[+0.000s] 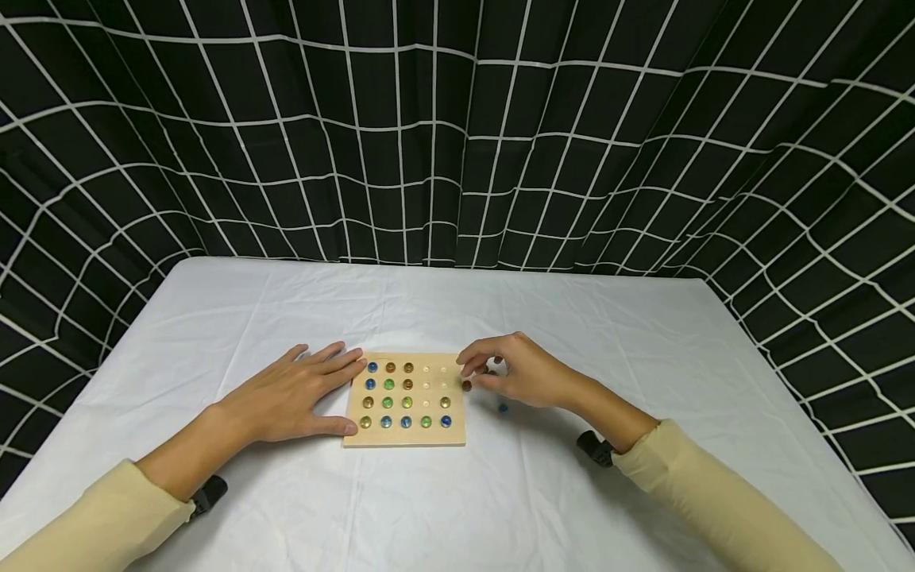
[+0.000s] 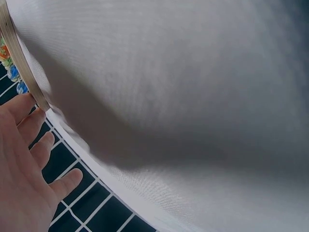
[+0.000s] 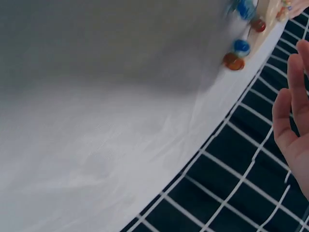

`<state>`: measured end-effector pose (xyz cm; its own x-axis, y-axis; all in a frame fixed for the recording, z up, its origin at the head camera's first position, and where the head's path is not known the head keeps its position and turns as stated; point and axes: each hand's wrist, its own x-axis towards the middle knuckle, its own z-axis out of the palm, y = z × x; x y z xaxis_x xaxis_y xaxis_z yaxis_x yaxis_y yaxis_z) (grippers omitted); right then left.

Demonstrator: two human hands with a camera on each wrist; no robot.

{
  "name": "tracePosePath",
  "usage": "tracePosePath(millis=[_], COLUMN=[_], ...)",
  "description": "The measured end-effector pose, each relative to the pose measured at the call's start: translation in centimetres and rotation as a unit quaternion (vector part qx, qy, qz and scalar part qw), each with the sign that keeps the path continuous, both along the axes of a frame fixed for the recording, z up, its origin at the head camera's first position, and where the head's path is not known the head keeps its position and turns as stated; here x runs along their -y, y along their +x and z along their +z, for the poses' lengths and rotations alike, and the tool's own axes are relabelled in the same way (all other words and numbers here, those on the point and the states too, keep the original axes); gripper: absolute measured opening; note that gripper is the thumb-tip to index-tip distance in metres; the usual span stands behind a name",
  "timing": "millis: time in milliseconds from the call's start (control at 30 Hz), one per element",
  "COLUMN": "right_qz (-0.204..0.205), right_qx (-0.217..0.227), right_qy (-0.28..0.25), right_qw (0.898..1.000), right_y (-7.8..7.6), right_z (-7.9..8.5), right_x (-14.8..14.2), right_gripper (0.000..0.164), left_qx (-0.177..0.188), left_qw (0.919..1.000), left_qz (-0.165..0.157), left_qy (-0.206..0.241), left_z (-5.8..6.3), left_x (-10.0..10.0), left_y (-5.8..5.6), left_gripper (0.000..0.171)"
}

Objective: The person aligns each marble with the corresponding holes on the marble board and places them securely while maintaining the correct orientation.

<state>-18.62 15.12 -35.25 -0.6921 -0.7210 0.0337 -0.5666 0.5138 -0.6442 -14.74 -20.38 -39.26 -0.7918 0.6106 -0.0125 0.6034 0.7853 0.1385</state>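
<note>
A wooden board (image 1: 404, 436) with rows of holes lies flat on the table. Glass marbles (image 1: 407, 403) in blue, green, yellow and brown fill most holes; several toward its upper right hold none. My left hand (image 1: 286, 395) is spread over the board's left side, fingertips at the upper corner and thumb on the lower one. Beside the right edge hovers my right hand (image 1: 532, 373), fingers bent, thumb and index apart, no marble visibly pinched between them. A brown marble (image 1: 467, 386) sits against that edge just below the fingertips. More loose marbles (image 3: 234, 61) lie under this hand, partly hidden.
A loose blue marble (image 1: 503, 407) lies on the white tablecloth (image 1: 429, 508) below the right hand. A black curtain (image 1: 429, 159) with a white grid hangs behind the table and down both sides. Each wrist carries a small black camera (image 1: 595, 447).
</note>
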Motion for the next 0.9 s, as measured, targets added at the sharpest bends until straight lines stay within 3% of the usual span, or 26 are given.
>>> tracePosePath(millis=[633, 900], right_qz=[-0.005, -0.014], right_qx=[0.072, 0.065], right_qy=[0.041, 0.051], right_qw=[0.997, 0.996], right_y=[0.0, 0.4], right_z=[-1.6, -2.0], right_x=[-4.1, -4.3], right_gripper=[0.035, 0.038], left_qx=[0.002, -0.002], left_qw=[1.0000, 1.0000], left_qz=[0.000, 0.000], left_qy=[-0.006, -0.005], left_z=[0.0, -0.1], left_x=[-0.1, 0.0], left_y=[0.0, -0.1], left_gripper=[0.095, 0.095])
